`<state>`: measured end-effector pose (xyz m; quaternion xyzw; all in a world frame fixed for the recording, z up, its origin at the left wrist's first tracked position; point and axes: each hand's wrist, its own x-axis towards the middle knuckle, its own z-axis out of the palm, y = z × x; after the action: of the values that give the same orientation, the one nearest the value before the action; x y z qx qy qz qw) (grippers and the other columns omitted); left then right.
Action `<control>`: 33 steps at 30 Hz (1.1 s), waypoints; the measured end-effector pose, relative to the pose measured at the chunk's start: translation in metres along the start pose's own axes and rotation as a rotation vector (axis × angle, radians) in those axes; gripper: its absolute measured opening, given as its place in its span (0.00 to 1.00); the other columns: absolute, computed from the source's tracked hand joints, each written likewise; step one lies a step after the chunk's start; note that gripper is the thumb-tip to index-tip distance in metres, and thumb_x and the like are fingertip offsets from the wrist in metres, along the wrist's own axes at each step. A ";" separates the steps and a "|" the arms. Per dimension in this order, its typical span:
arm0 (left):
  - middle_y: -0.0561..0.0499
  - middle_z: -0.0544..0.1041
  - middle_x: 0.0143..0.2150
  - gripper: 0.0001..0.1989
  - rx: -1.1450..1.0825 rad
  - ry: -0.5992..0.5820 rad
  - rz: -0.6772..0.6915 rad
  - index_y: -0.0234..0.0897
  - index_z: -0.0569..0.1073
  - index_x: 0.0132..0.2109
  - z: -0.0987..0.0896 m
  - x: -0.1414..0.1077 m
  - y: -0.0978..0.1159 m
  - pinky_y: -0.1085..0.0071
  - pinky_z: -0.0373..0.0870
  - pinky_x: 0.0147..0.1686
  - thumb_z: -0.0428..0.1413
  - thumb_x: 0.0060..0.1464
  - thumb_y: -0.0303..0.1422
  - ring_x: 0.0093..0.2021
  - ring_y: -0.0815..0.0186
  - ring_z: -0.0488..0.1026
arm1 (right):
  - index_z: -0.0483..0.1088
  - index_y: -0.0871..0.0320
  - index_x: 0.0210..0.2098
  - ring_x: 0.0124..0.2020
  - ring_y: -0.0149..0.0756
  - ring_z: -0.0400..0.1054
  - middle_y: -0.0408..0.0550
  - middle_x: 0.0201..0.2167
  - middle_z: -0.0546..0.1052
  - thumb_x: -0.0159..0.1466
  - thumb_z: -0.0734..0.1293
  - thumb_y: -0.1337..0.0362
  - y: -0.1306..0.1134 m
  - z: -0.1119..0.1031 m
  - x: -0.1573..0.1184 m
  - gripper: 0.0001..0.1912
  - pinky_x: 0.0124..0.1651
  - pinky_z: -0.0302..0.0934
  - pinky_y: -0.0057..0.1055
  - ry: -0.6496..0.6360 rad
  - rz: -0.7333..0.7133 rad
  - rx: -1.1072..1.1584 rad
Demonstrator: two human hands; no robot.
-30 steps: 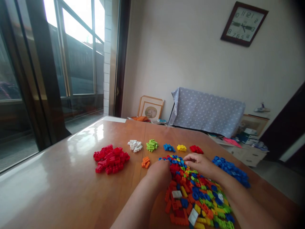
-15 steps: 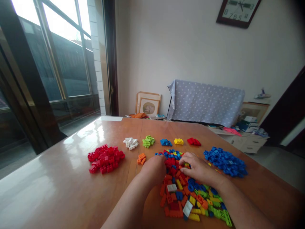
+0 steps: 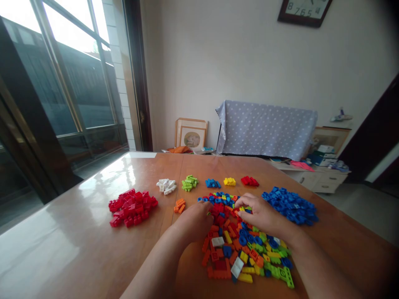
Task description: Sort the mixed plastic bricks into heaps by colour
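Note:
A mixed heap of toy building bricks (image 3: 229, 253) in red, orange, yellow, blue, green and white lies in front of me. My left hand (image 3: 198, 218) rests at the heap's upper left side with its fingers curled inward. A small yellow-green bit shows by its fingertips, but what they hold is mostly hidden. Over the heap's upper right, my right hand (image 3: 257, 211) has its thumb and forefinger apart, curved above the bricks. Between both hands lie red bricks (image 3: 220, 214), with small blue pieces just beyond them.
Sorted piles surround the heap: red (image 3: 132, 207), orange (image 3: 179, 206), white (image 3: 166, 186), green (image 3: 190, 183), small blue (image 3: 213, 183), yellow (image 3: 230, 181), small red (image 3: 249, 181) and large blue (image 3: 289, 205). The glossy wooden table (image 3: 77, 245) extends left.
The whole view has shifted slightly. My left hand has turned a little, so the yellow-green bit now shows at its fingers. My right hand's thumb and forefinger stay apart over the heap.

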<state>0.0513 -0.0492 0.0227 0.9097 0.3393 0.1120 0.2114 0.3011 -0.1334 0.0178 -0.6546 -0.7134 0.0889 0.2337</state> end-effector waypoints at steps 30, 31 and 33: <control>0.46 0.78 0.44 0.08 0.051 0.020 0.048 0.39 0.73 0.42 0.003 -0.001 0.008 0.68 0.69 0.41 0.50 0.59 0.30 0.43 0.59 0.75 | 0.73 0.54 0.35 0.25 0.29 0.64 0.38 0.26 0.75 0.62 0.69 0.57 -0.057 -0.005 -0.027 0.08 0.25 0.45 0.26 -0.487 -0.065 -0.009; 0.46 0.78 0.44 0.08 0.043 0.019 0.053 0.39 0.73 0.42 0.004 -0.001 0.008 0.68 0.69 0.42 0.50 0.59 0.31 0.43 0.60 0.75 | 0.73 0.54 0.35 0.25 0.29 0.63 0.39 0.26 0.75 0.62 0.69 0.56 -0.052 -0.004 -0.025 0.09 0.25 0.45 0.26 -0.450 -0.036 -0.018; 0.46 0.78 0.44 0.09 0.029 0.010 0.067 0.40 0.74 0.44 0.005 0.000 0.009 0.68 0.69 0.43 0.50 0.60 0.31 0.44 0.59 0.75 | 0.72 0.55 0.35 0.26 0.30 0.63 0.40 0.27 0.75 0.63 0.69 0.55 -0.043 -0.002 -0.020 0.10 0.27 0.45 0.26 -0.376 0.009 -0.037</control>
<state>0.0580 -0.0571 0.0222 0.9230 0.3115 0.1183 0.1925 0.2645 -0.1588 0.0335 -0.6338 -0.7431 0.1976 0.0835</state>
